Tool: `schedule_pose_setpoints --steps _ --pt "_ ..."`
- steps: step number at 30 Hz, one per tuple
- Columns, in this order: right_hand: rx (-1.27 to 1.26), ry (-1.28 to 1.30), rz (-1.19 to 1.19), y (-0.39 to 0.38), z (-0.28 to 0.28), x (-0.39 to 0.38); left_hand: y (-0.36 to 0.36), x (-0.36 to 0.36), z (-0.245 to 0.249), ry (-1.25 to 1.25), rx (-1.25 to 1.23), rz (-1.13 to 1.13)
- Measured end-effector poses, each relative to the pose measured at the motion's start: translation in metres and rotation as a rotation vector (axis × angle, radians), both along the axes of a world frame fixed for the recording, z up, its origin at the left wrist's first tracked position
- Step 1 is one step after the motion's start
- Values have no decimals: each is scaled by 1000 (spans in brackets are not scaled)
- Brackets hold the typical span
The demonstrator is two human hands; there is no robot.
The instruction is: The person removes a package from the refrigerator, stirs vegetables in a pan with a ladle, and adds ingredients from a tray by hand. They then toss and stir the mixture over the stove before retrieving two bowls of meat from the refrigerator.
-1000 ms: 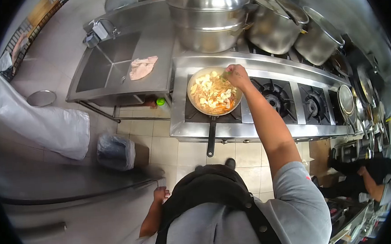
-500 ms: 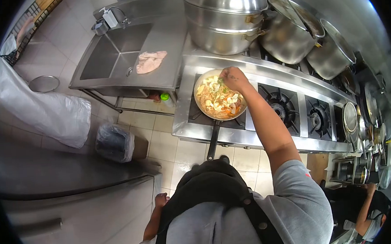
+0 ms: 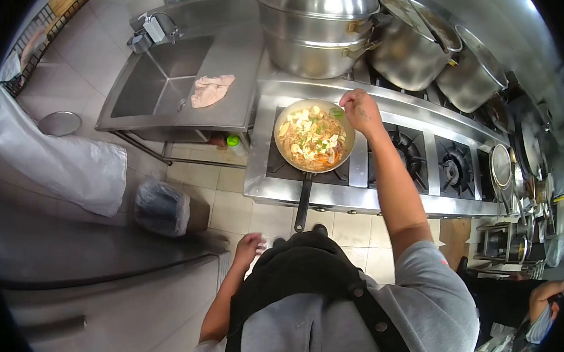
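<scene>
A frying pan (image 3: 303, 204) stands on the leftmost burner, its black handle pointing toward me. In it lies a mix of pale slices, noodle-like strands, orange strips and green pieces of food (image 3: 312, 138). Beside the pan's upper right rim is my right hand (image 3: 362, 112), its fingers curled closed; what they hold, if anything, is hidden. A green leaf (image 3: 336, 111) lies inside the pan close to those fingers. My left hand (image 3: 249, 248) hangs low at my left side, above the floor and away from the pan, with loosely bent fingers somewhat apart.
A large steamer pot (image 3: 317, 32) and tall stockpots (image 3: 409, 45) line the back of the stove. Bare burners (image 3: 403, 159) lie right of the pan. At left are a sink (image 3: 160, 80), a pink cloth (image 3: 212, 91) and a bin (image 3: 161, 206). Another person (image 3: 506, 298) is at lower right.
My right hand has moved right, from over the food to the pan's rim. Green leaves now show in the pan. My left hand has risen and come forward.
</scene>
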State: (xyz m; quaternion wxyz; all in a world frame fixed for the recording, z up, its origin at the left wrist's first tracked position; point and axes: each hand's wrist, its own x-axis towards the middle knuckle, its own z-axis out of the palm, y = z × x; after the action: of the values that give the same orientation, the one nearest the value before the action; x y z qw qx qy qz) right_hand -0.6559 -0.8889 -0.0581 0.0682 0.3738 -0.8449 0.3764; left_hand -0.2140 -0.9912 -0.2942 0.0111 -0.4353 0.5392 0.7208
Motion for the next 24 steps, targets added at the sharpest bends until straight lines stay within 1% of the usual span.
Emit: schedule_pose_setpoints --steps 1,3,4,5,6,7,8,9,10,11,13,14,15,16,17,18,19,20,21,23,24 --pt "5 5 2 1 -3 5 3 -22 23 69 -7 -68" --pt "-235 63 -193 -1 -16 14 8 -64 35 121 20 -187" --pt "-233 74 -134 -3 -37 13 13 -80 41 119 16 -246" --pt "-37 -20 -96 -4 -67 13 19 -93 42 120 21 -246" --pt "31 31 -20 0 -92 11 23 -105 42 103 9 -343" --pt "95 85 54 3 -96 15 25 -113 39 88 -8 -442" --pt "89 95 51 2 -95 11 26 -119 35 56 -10 -498" --pt "142 -27 -39 3 -82 13 28 -123 30 22 -6 -552" --pt "197 -157 -132 7 -77 18 32 -123 40 64 -23 -544" --pt "203 -162 -137 14 -76 28 37 -122 40 61 -16 -549" --pt "-15 -22 -82 25 -81 49 41 -120 38 62 -3 -577" --pt "-60 75 -118 32 -89 65 39 -119 31 143 -33 -675" --pt "-2 -7 -188 42 -98 88 37 -118 13 177 -15 -748" --pt "57 -88 -255 54 -109 113 35 -112 14 202 -33 -801" --pt "61 -429 -298 65 -143 133 33 -107 15 230 -51 -853" --pt "1 -433 -414 71 -216 155 29 -99 16 231 4 -830" --pt "100 -834 -363 77 -211 186 25 -88 13 230 1 -837" --pt "27 -1192 -159 73 -210 201 19 -75 8 120 95 -709" --pt "-206 -1374 -142 64 -213 220 12 -62 1 12 185 -579" --pt "-307 -1427 -282 51 -182 233 -6 -24 -38 -70 119 -457" --pt "-285 -1375 -307 51 -177 234 -16 -4 -53 -143 98 -420"
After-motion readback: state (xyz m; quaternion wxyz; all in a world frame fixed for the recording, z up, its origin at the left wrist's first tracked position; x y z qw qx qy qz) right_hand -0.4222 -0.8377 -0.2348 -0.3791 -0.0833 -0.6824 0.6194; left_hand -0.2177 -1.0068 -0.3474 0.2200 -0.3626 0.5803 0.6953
